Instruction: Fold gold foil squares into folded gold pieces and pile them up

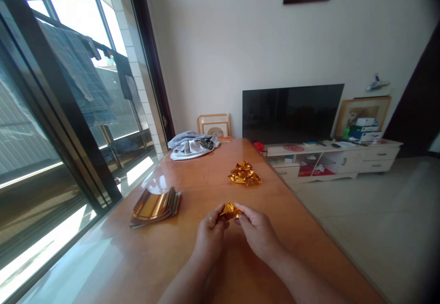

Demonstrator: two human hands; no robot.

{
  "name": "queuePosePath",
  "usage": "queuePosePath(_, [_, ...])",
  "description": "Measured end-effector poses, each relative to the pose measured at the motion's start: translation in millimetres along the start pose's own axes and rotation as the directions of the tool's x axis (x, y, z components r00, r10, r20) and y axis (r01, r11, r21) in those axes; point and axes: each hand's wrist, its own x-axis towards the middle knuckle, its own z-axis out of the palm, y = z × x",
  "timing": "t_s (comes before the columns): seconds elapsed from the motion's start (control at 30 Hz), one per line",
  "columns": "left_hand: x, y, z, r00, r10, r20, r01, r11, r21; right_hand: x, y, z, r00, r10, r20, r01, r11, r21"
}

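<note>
Between my two hands is a piece of folded gold foil paper [229,210], shiny and creased, held above the wooden table. My left hand [210,230] pinches its left end with thumb and fingers. On the other end, my right hand [258,229] has its thumb and fingers closed too. Beyond them lies a small heap of folded gold foil pieces [244,174]. To the left rests a stack of flat gold foil sheets [153,207], slightly curled and fanned at its right edge. The undersides of my fingers are hidden.
A grey shiny cloth [192,146] lies bunched at the far end of the wooden table [275,249]. Past the table stand a television [292,113] and a white low cabinet [380,154]. A sliding glass door [68,134] runs along the left side.
</note>
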Motion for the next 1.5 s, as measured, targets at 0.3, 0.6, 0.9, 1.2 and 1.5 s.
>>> queuePosePath(0.3, [-1.5,0.8,2.9,0.990,0.066,-0.123,-0.062,0.997,0.037,-2.7,-11.4,0.2,0.998,0.007,-0.067,-0.012,0.997,-0.080])
queuePosePath(0.6, [-1.1,2.2,2.4,0.986,0.110,-0.128,-0.095,0.988,0.119,-3.3,-13.2,-0.6,0.999,-0.034,-0.035,0.030,0.996,-0.085])
queuePosePath(0.9, [-2.2,6.7,5.1,0.984,0.081,-0.160,-0.071,0.995,0.068,-2.1,-6.9,1.6,0.997,0.003,-0.078,-0.007,0.999,-0.054])
queuePosePath(1.2, [0.2,2.3,3.6,0.987,0.081,-0.137,-0.067,0.992,0.109,-2.1,-7.5,1.6,0.997,-0.026,-0.069,0.022,0.998,-0.061])
queuePosePath(1.5, [4.3,-2.2,0.7,0.986,0.090,-0.139,-0.070,0.987,0.144,-1.5,-7.6,-0.1,0.995,-0.007,-0.098,0.000,0.997,-0.080])
